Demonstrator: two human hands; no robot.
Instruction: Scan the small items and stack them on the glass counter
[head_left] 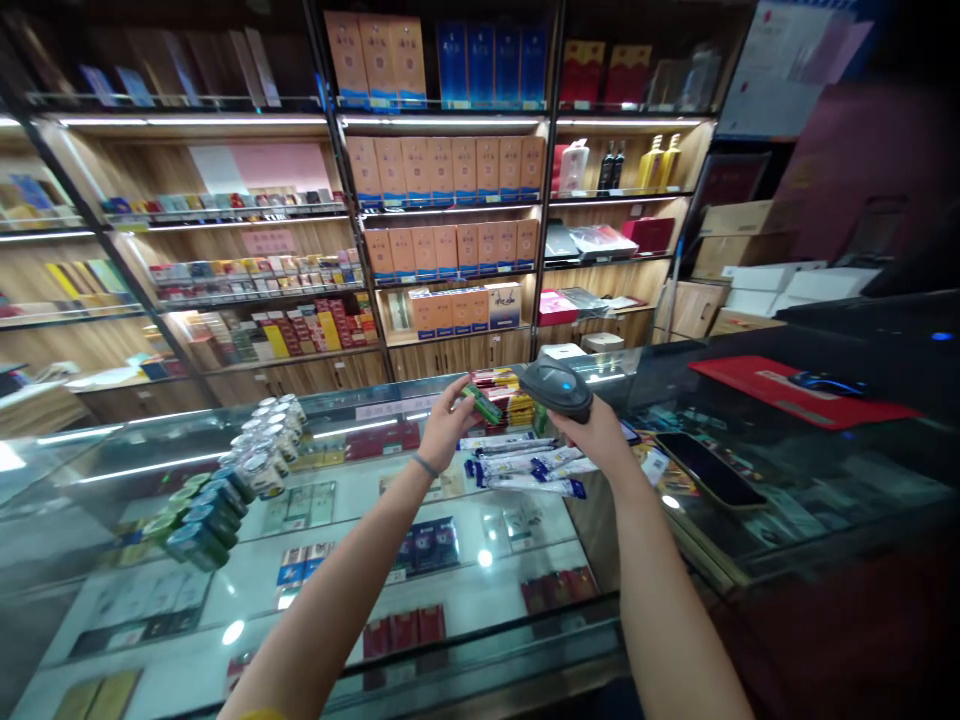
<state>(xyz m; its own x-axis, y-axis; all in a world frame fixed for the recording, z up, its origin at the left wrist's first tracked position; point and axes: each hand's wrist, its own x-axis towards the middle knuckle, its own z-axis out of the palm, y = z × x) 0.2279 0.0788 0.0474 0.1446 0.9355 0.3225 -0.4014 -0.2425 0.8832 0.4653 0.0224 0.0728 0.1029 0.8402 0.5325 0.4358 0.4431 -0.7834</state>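
Over a glass-topped display counter (517, 565) in a shop, a person's two bare hands work close together, both holding something. The left hand (448, 425) has its fingers closed narrowly on one end of a small, oblong, green printed packet (484, 404), a pinch that seems to suit so slight a thing and leaves most of its face uncovered. The right hand (596, 432) is wrapped around the underside of a dark grey, rounded plastic handheld scanner (556, 386) with a blue light on top, seemingly because its handle lies there; the head sits just beside the packet. The packet is tilted, its far end slanting down to the right, before a pile of yellow and red wrapped packets (517, 398); it looks glossy, and its lettering is too small to read. Nearer the person, slim white and blue sachets (525, 465) lie loosely heaped on the glass. To the left, short white-topped cylindrical containers (271, 440) and green and blue cylindrical containers (204, 518) stand in close rows, perhaps grouped by kind. To the right lies a flat black phone (709, 470), near a red mat (780, 392).
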